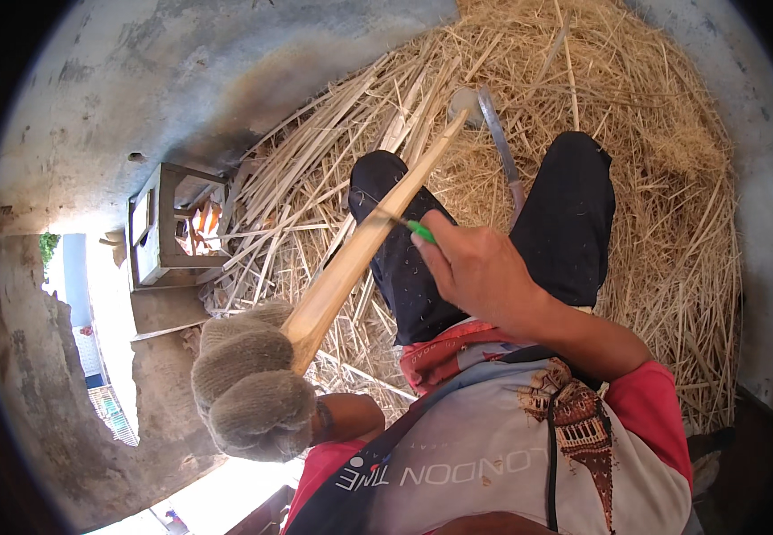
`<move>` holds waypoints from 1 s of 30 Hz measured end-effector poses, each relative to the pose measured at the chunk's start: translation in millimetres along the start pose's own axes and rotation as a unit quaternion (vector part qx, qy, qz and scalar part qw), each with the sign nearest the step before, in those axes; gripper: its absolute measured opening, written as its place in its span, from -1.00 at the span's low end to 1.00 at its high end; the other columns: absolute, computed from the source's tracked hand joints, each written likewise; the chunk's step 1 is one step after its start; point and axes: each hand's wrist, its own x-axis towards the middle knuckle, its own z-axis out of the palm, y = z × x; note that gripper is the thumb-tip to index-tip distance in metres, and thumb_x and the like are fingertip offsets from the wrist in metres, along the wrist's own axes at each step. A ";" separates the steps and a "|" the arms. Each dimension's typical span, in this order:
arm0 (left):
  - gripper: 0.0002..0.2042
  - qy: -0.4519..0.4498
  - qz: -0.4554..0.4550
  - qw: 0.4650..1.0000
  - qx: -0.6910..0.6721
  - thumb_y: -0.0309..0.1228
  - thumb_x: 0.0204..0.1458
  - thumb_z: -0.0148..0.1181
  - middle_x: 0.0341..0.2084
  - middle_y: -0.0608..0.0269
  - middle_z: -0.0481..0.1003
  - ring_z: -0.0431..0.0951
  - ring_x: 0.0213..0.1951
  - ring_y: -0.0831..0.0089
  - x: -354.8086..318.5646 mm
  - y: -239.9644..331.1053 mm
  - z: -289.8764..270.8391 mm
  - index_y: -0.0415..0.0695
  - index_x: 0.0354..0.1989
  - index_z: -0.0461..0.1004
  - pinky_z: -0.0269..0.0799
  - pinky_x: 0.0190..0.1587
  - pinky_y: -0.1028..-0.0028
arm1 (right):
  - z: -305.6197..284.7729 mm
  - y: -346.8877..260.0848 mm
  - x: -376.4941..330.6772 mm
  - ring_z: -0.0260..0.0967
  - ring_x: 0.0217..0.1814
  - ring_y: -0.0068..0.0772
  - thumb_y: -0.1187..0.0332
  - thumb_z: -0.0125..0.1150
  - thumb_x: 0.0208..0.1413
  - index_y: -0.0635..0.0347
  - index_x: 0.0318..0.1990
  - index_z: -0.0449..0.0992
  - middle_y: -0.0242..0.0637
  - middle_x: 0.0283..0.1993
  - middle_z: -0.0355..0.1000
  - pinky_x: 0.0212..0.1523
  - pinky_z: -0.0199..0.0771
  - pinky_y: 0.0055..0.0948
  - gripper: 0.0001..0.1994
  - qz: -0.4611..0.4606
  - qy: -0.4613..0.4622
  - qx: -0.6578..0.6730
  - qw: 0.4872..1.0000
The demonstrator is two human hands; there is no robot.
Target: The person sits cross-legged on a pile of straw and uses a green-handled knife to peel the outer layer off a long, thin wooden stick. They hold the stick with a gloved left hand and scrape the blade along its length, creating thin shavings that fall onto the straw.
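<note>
My left hand [255, 382], in a thick grey-brown knit glove, is closed around the wide near end of a long pale piece of wood [344, 267]. The piece slants away over my left thigh, and its thin far tip lies over a round pale block [460, 100]. In my bare right hand [480, 267] is a small knife with a green handle [420, 231]. Its blade, smeared by motion, meets the wood about halfway along. Beyond my knees, a large curved blade with a wooden handle [501, 143] lies on the shavings; part of its handle is close to my right knee.
A deep heap of straw-like shavings [672, 214] spreads ahead and to the right. Long split strips [315, 152] lie at the far left. A worn wooden stand [177, 223] is by the left wall [110, 98]. Bright openings show beyond it.
</note>
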 end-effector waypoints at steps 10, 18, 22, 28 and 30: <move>-0.67 -0.044 0.022 0.998 -0.026 -0.47 0.06 0.21 -0.12 -0.12 0.52 0.61 -0.14 0.23 -4.5 -1.5 1.1 -0.44 -0.06 0.41 0.64 -0.12 0.40 | 5.1 6.3 -7.6 0.42 -0.54 0.13 0.35 0.12 0.25 0.22 -0.29 0.33 0.00 -0.61 0.36 -0.54 0.35 0.01 -0.84 0.000 0.029 -0.019 0.999; -0.66 -0.079 0.017 0.996 -0.033 -0.51 0.06 0.18 -0.09 -0.12 0.52 0.62 -0.13 0.22 3.2 -11.1 -10.4 -0.47 -0.02 0.39 0.64 -0.09 0.40 | 9.4 2.3 0.7 0.41 -0.58 0.12 0.34 0.11 0.25 0.21 -0.31 0.35 0.00 -0.64 0.36 -0.55 0.37 0.00 -0.84 -0.019 0.043 -0.015 0.999; -0.65 -0.092 0.024 0.995 -0.037 -0.53 0.06 0.16 -0.07 -0.12 0.52 0.62 -0.13 0.22 6.1 -9.1 -11.1 -0.49 0.00 0.38 0.64 -0.08 0.40 | 14.4 26.8 12.3 0.41 -0.59 0.15 0.31 0.11 0.26 0.21 -0.31 0.35 0.01 -0.67 0.34 -0.55 0.37 0.02 -0.82 0.000 0.075 -0.042 0.996; -0.63 -0.105 0.007 0.992 -0.070 -0.57 0.06 0.14 -0.05 -0.13 0.52 0.62 -0.12 0.21 0.9 -20.1 -21.4 -0.52 0.03 0.36 0.64 -0.06 0.40 | 8.4 3.1 6.9 0.41 -0.58 0.21 0.29 0.08 0.28 0.23 -0.30 0.34 0.03 -0.67 0.35 -0.53 0.38 0.08 -0.81 0.032 0.030 -0.043 0.998; -0.63 -0.109 -0.013 0.990 -0.093 -0.58 0.06 0.13 -0.04 -0.13 0.52 0.63 -0.12 0.21 -1.2 -33.0 -29.3 -0.52 0.04 0.35 0.64 -0.05 0.40 | 19.9 17.5 -0.3 0.41 -0.58 0.21 0.29 0.06 0.28 0.22 -0.30 0.35 0.03 -0.67 0.36 -0.52 0.38 0.08 -0.81 0.041 0.044 -0.063 0.996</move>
